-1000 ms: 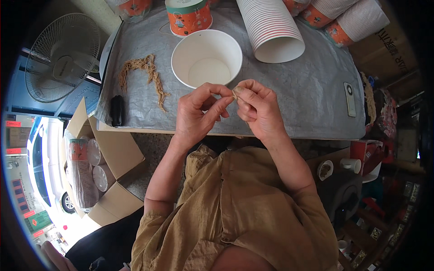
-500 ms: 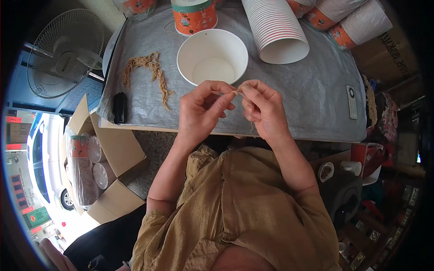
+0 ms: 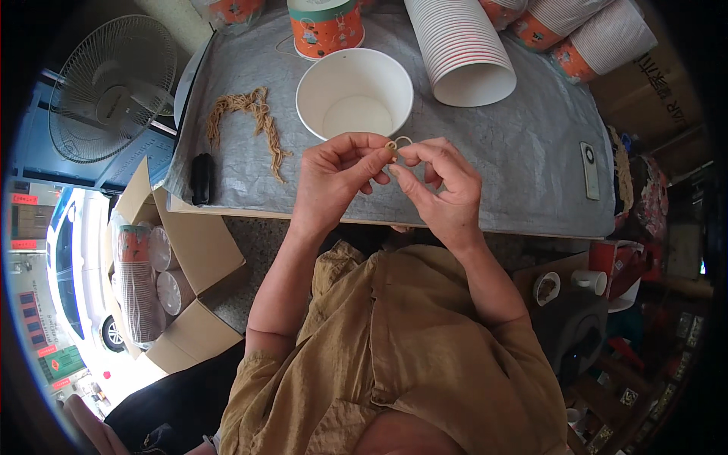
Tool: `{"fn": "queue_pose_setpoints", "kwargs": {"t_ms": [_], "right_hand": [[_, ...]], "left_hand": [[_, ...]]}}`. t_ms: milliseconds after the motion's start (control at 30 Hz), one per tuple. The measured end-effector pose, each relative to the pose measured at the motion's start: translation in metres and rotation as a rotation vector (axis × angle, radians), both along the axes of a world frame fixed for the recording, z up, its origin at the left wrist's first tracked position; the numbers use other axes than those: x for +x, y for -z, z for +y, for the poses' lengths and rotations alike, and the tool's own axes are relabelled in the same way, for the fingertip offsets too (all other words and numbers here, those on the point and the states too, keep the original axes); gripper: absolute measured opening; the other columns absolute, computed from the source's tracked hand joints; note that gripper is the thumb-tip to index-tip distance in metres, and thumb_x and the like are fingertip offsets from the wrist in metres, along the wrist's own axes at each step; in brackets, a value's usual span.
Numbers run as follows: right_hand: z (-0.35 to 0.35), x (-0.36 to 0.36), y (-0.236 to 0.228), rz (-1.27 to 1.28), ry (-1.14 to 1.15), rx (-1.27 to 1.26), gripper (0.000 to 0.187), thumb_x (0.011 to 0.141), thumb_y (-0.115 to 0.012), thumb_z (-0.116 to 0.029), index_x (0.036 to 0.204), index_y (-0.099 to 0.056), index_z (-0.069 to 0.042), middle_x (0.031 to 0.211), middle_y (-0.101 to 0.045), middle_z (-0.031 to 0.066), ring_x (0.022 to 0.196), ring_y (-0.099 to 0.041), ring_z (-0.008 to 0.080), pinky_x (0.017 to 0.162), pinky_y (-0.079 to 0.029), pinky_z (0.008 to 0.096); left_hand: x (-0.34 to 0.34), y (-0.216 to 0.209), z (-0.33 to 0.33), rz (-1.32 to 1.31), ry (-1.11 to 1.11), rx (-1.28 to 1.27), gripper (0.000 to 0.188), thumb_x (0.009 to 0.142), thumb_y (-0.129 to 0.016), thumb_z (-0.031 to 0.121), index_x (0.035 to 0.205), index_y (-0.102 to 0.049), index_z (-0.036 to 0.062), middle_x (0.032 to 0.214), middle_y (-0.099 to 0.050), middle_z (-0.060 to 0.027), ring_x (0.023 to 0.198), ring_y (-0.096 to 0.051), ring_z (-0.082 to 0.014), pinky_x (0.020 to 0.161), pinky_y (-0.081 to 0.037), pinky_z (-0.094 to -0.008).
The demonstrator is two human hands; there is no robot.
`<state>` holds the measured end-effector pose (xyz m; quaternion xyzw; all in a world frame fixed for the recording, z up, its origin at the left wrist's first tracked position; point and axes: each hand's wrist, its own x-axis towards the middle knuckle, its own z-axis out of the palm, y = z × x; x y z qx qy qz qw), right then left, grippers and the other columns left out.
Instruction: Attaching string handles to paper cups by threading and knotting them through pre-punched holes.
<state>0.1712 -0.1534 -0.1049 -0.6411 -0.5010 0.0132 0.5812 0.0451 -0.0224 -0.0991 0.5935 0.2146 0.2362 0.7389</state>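
A short tan cord (image 3: 404, 140) is curled into a small loop between my fingertips, in front of the white paper tub. My left hand (image 3: 334, 182) pinches it between thumb and index finger. From the other side, my right hand (image 3: 447, 186) has its bent index finger and thumb at the loop, gripping the cord; exactly where its tips meet it is hard to see. The white tub (image 3: 355, 87) lies just beyond both hands with its mouth facing me. A bundle of similar tan cords (image 3: 262, 121) is spread on the table to the left.
Nested white tubs (image 3: 462, 53) lie at the back, beside an orange patterned tub (image 3: 327, 34). A black object (image 3: 201, 180) and a pale flat device (image 3: 589, 171) sit near the table's sides. An open carton (image 3: 201, 250) with wrapped cups stands lower left, below a fan (image 3: 114, 102).
The cord, earlier drawn between both hands with an end hanging beneath the right one, now forms a small loop. My right hand's fingers have opened out somewhat and shifted slightly lower.
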Motion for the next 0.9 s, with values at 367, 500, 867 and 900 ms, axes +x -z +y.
{"fn": "queue_pose_setpoints", "kwargs": {"t_ms": [367,500,867,900], "right_hand": [[0.006,-0.001,0.008,0.208,-0.062,0.03,0.008,0.092,-0.074,-0.002,0.097,-0.067,-0.001,0.085,-0.066,0.0,0.074,-0.062,0.0082,0.06,-0.049,0.024],[0.002,0.0,0.008,0.579,-0.173,-0.062,0.009,0.098,-0.07,-0.008,0.097,-0.068,0.001,0.085,-0.067,-0.0014,0.074,-0.057,0.0032,0.061,-0.045,0.0203],[0.008,0.003,0.015,1.1,-0.28,-0.032,0.012,0.095,-0.073,-0.013,0.096,-0.071,-0.001,0.08,-0.068,0.0012,0.058,-0.048,0.0033,0.051,-0.036,0.0195],[0.008,0.002,0.015,1.132,-0.297,-0.023,0.011,0.095,-0.073,-0.012,0.096,-0.071,-0.001,0.079,-0.067,0.001,0.057,-0.048,0.0032,0.05,-0.035,0.0196]], "left_hand": [[0.002,0.004,0.0,-0.062,-0.006,-0.051,0.014,0.095,-0.073,0.008,0.106,-0.072,-0.0011,0.093,-0.075,-0.0058,0.084,-0.073,-0.0114,0.076,-0.059,-0.0236],[0.001,0.003,-0.001,-0.056,-0.013,-0.054,0.012,0.095,-0.071,0.004,0.105,-0.071,-0.0038,0.094,-0.075,-0.007,0.086,-0.073,-0.0122,0.078,-0.06,-0.025],[-0.003,0.002,-0.011,0.002,-0.053,0.093,0.013,0.093,-0.073,0.001,0.105,-0.071,-0.0057,0.097,-0.076,-0.0078,0.091,-0.073,-0.0126,0.084,-0.06,-0.0263],[-0.004,0.003,-0.011,0.006,-0.054,0.101,0.014,0.093,-0.073,0.001,0.105,-0.071,-0.0056,0.097,-0.076,-0.0079,0.091,-0.073,-0.0128,0.084,-0.06,-0.0262]]}}
